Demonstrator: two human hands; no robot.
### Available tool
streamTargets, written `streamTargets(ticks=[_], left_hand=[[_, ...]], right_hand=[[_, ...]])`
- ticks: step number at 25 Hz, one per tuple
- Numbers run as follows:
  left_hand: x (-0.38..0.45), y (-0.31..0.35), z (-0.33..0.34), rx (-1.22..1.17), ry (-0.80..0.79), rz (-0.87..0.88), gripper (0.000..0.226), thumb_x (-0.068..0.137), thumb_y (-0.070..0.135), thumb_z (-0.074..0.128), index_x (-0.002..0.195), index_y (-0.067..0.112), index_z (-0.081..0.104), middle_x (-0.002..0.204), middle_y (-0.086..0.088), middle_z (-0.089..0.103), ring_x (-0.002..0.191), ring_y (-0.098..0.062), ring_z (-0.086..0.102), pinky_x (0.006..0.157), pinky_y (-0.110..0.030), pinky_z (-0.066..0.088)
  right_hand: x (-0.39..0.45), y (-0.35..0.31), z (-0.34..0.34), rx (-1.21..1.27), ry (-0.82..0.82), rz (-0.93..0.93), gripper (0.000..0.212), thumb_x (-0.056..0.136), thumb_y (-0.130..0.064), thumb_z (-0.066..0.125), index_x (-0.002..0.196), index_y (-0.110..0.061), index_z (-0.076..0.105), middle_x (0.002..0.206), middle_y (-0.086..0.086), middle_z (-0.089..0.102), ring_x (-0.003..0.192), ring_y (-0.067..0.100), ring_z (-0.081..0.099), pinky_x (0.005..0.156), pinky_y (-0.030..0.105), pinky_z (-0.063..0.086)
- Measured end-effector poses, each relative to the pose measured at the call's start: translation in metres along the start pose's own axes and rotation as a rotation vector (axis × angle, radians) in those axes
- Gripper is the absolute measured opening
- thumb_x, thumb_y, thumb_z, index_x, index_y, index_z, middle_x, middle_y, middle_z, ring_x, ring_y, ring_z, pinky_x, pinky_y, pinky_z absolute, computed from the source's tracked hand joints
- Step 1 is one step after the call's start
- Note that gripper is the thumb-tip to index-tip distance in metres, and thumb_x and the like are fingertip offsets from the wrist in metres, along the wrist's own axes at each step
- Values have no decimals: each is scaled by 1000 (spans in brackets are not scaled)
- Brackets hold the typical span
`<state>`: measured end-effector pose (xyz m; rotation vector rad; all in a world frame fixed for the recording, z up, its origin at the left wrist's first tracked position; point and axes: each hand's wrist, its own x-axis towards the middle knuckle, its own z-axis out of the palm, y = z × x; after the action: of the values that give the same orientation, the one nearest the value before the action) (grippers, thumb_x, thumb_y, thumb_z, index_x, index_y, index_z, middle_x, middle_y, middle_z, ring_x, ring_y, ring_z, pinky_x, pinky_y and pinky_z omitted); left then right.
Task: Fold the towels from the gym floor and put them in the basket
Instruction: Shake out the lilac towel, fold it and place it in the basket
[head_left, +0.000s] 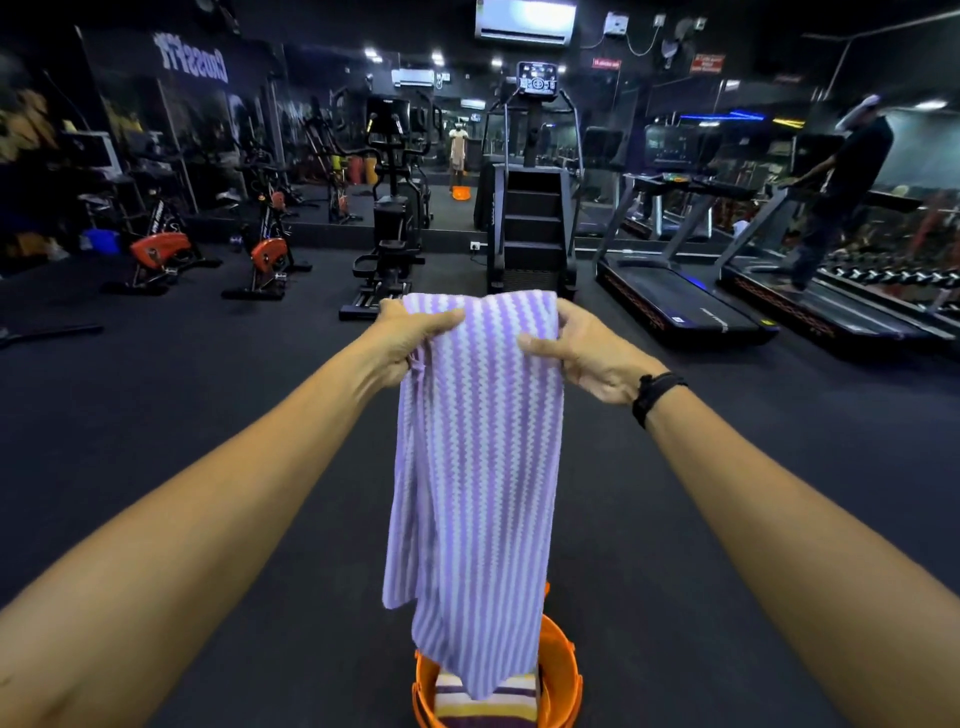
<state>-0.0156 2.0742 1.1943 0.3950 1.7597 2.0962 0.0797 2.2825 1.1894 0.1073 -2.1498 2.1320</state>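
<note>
A purple and white striped towel hangs lengthwise in front of me, folded narrow. My left hand grips its top left corner. My right hand, with a black band on the wrist, grips the top right edge. Both arms are stretched forward at chest height. The towel's lower end dangles over an orange basket on the floor at the bottom centre. Inside the basket lies a folded towel with purple, yellow and white stripes, partly hidden by the hanging towel.
Dark rubber floor spreads all around. Ahead stand a stair climber, an elliptical, two orange exercise bikes at the left and treadmills at the right. A person walks on the far right treadmill. Mirrors line the back wall.
</note>
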Motion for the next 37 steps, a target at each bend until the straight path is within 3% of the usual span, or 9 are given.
streamTargets(ticks=[4,7,11,19,24,26,31,35,37], left_hand=[[-3,-2,-1,74,1,-106,108,52,11,91,141,-9,34,105,-22,69,81,-26,72,81,-44,57],[1,1,8,59,139,-81,116,70,7,83,149,4,-2,110,-14,62,69,-19,66,55,-35,57],[-5,13,10,281,-60,-76,72,67,4,83,129,14,49,105,-8,61,67,-16,62,42,-25,44],[-7,19,11,710,-141,30,34,72,1,80,101,7,65,77,-6,65,49,-7,61,37,-16,42],[7,21,20,1174,-69,61,24,83,30,74,101,18,64,111,-6,57,110,-27,51,88,-35,42],[2,21,24,1511,112,92,34,82,49,69,109,29,63,124,-8,43,124,-31,33,102,-43,27],[0,19,3,901,-99,243,47,66,46,83,84,6,68,85,-8,69,80,-22,62,63,-32,45],[-3,12,-10,1054,-244,87,49,54,52,87,78,12,72,76,-12,69,64,-22,59,52,-33,47],[-3,31,-7,919,-240,198,55,50,53,86,81,10,70,72,-9,67,60,-17,58,48,-28,48]], right_hand=[[0,12,2,-55,152,-7,33,79,2,71,111,2,62,104,16,68,86,20,71,74,31,59],[4,13,5,-20,218,-35,26,79,5,71,104,1,63,96,14,69,78,18,71,68,31,59],[3,8,5,-61,270,-64,29,76,7,73,102,1,61,93,13,69,78,19,70,73,35,59],[-8,4,1,-320,162,-50,62,66,5,82,118,-5,50,114,17,66,99,26,68,85,43,57],[-3,4,6,-755,525,-163,62,66,-17,86,117,-16,52,105,0,62,100,18,56,82,31,44],[-5,2,11,-890,507,-216,33,72,-19,82,101,-13,67,94,-6,61,94,14,55,74,24,37],[-4,2,-7,-821,436,-203,23,75,-30,80,79,-15,63,87,0,58,82,13,53,68,26,38],[-13,0,-14,-679,1,-9,31,73,-20,83,81,-1,62,72,4,59,67,13,53,59,25,40],[-8,-22,-12,-524,2,-99,27,71,-15,83,84,-1,63,74,2,64,69,12,59,61,26,46]])
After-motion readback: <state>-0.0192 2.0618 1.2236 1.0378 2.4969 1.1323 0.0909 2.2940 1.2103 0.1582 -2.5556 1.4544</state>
